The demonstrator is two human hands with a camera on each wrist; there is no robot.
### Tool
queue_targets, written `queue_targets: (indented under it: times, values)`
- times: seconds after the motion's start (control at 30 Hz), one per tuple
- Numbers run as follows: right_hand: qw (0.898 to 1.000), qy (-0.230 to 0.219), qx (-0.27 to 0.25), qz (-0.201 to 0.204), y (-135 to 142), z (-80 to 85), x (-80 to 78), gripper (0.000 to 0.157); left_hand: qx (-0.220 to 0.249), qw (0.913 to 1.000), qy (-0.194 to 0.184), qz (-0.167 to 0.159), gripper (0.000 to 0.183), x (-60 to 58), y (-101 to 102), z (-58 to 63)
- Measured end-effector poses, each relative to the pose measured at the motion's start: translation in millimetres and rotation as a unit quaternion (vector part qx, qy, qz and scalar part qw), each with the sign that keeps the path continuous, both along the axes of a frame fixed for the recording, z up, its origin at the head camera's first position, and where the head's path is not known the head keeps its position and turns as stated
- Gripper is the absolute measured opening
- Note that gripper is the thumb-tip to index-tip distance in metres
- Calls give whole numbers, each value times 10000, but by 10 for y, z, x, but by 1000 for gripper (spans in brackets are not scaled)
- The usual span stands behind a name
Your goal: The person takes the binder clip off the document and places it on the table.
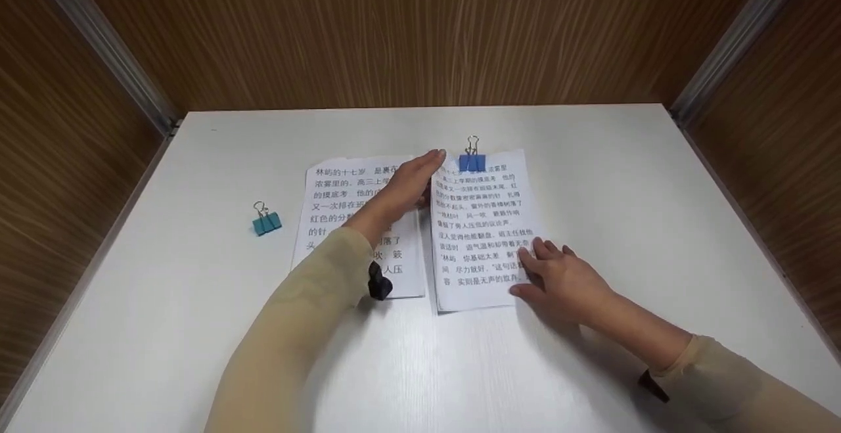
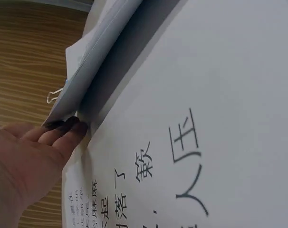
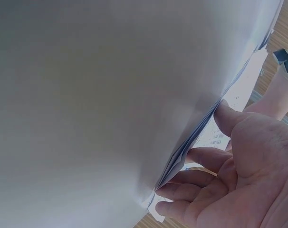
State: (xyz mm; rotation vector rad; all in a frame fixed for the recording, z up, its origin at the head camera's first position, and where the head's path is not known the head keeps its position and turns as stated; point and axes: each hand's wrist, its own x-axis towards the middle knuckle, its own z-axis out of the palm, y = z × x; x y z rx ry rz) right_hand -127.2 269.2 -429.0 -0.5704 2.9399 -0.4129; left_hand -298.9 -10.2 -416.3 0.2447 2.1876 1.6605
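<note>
A stack of printed sheets [image 1: 483,249], with a blue binder clip [image 1: 472,163] on its top edge, lies right of centre. My left hand [image 1: 410,183] reaches over to its upper left edge, fingers extended. In the left wrist view, the fingertips of that hand [image 2: 32,159] touch the raised edge of the stack. Lower down on the opposite side, my right hand [image 1: 568,282] rests at the right edge with fingers slightly bent. Seen from the right wrist, its thumb and fingers [image 3: 222,116] lie against the layered sheet edges.
A second stack of printed sheets [image 1: 328,190] lies to the left, partly hidden under the left forearm. Farther left is a teal binder clip [image 1: 267,224] on the white table [image 1: 164,328]. Wood-grain panels [image 1: 420,32] enclose the back and sides.
</note>
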Motion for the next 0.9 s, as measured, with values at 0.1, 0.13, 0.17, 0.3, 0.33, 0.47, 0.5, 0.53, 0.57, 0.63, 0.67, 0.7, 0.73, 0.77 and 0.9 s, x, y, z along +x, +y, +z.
queue_targets:
  times: [0.1,0.13,0.17,0.3,0.33,0.47,0.5,0.53,0.57,0.63,0.67,0.7,0.73,0.77,0.9]
  values:
    - [10000,40,22,20,-2,7,8,68,13,10000,16,48,72,-41,25,-30]
    - [10000,48,37,16,0,5,7,68,-115,9999,91,24,69,-48,28,-41]
    - [10000,75,59,25,-2,6,6,67,-259,9995,187,-27,66,-56,29,-53]
    - [9998,153,110,33,-8,6,3,66,-555,9975,367,-244,57,-75,38,-105]
    - [9998,166,108,33,-11,6,3,66,-517,9978,311,-269,58,-75,43,-115]
    - [9998,182,124,21,-6,1,1,65,-391,9988,160,-254,61,-73,70,-134]
    - [9998,168,120,4,-3,3,2,66,-321,9992,101,-229,62,-71,78,-135]
    - [9998,166,122,-5,-4,4,8,66,-278,9994,74,-205,62,-64,81,-136]
    - [9998,153,114,-19,-4,5,11,66,-257,9995,65,-173,62,-59,82,-138]
    - [9999,114,100,-51,-6,11,19,66,-247,9996,80,-95,62,-47,81,-141]
    - [9999,94,93,-63,-8,14,20,66,-234,9997,57,-43,62,-40,79,-141]
    - [9999,73,81,-76,-8,15,19,67,-229,9997,55,-1,62,-34,77,-140]
    - [9999,58,80,-75,-8,16,16,67,-249,9997,78,36,62,-30,77,-138]
    - [9999,38,72,-78,-6,18,12,67,-265,9996,88,79,61,-29,77,-137]
    - [10000,-43,-16,-72,23,30,-23,68,-318,9991,182,207,61,-15,97,-116]
